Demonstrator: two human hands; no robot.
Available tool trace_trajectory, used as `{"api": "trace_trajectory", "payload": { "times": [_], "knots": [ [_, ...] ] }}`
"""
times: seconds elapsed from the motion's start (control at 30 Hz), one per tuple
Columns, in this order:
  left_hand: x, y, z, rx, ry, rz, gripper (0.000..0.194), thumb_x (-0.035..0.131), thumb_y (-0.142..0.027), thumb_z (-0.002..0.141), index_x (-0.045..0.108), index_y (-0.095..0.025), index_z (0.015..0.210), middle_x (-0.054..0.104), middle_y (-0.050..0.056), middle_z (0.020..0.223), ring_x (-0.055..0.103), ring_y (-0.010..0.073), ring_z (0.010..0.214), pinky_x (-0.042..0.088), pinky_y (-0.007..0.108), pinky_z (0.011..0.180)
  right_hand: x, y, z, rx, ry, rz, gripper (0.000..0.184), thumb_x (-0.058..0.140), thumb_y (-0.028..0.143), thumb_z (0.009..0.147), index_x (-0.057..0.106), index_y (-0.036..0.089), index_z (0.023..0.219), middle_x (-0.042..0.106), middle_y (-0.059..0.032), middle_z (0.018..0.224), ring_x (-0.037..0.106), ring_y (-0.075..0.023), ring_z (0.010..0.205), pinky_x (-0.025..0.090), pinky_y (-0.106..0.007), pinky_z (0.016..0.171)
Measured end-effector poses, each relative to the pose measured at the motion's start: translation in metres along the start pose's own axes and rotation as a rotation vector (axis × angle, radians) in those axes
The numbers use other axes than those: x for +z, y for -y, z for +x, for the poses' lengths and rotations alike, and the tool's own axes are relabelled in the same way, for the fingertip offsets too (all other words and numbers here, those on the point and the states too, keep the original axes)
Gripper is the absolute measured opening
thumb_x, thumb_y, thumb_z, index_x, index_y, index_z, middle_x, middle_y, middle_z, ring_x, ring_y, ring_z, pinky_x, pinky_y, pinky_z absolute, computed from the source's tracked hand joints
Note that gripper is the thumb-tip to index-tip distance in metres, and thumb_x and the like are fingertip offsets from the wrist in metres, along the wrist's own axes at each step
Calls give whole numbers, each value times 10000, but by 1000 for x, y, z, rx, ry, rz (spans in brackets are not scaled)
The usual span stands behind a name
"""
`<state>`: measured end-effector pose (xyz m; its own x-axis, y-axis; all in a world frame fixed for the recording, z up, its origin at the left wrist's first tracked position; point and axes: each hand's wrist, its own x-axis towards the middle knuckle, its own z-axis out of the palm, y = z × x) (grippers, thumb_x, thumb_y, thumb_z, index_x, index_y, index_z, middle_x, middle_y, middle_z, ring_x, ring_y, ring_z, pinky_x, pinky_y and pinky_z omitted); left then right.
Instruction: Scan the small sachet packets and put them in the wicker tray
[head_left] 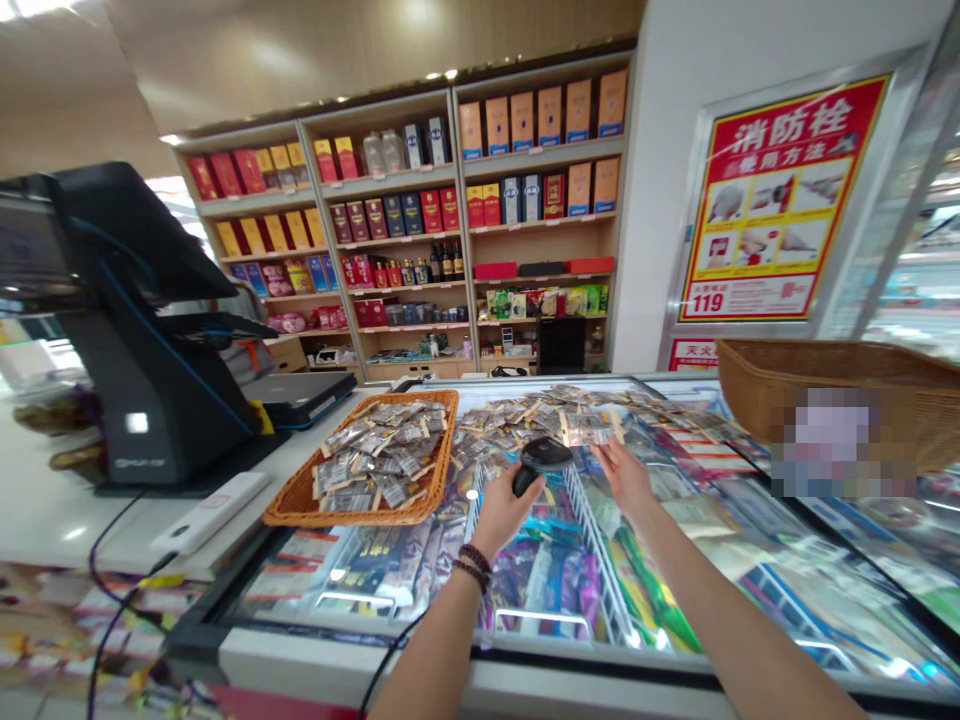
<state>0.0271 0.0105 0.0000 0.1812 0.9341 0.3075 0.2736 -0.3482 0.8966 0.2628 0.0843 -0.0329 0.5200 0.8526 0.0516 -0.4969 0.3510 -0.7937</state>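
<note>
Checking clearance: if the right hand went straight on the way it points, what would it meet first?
Probably the loose packets lying beyond the packet the right hand holds. The scanner looks left of that line. Height is unclear, so it might pass above them.

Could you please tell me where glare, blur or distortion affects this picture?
All head view: glare spots the glass top; the held packet looks soft; the poster slants, probably from wide-angle distortion; pixelation hides part of the brown basket.
</note>
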Motion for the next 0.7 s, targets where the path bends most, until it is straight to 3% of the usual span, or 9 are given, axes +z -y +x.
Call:
{"api": "trace_trajectory", "payload": {
  "times": [0.27,0.43,0.57,0.7],
  "knots": [
    [-1,0,-1,-8,-1,-15,440,621,-609,864,658,-176,932,514,-31,576,461,135,523,332,245,508,3,3,-1,24,-20,-14,277,895,390,722,659,258,779,748,21,757,769,-175,889,670,-261,821],
    [-8,0,5,-45,-106,-58,466,632,-650,848,646,-189,921,517,-34,578,450,126,490,341,244,488,3,0,7,160,-95,42,195,852,254,758,657,251,763,742,15,722,767,-154,756,675,-212,743],
    [-36,-8,13,-21,-232,-36,464,623,-649,864,651,-191,929,535,-18,595,473,135,511,363,249,497,16,-18,20,225,-66,57,151,741,138,806,664,253,744,744,-4,701,760,-152,657,671,-186,666],
    [-83,-17,18,-17,-333,-20,478,615,-663,859,640,-191,927,520,-26,589,465,131,501,359,250,485,59,-41,26,280,12,102,174,740,93,771,687,257,748,760,-16,711,779,-176,674,679,-200,688]
  ]
}}
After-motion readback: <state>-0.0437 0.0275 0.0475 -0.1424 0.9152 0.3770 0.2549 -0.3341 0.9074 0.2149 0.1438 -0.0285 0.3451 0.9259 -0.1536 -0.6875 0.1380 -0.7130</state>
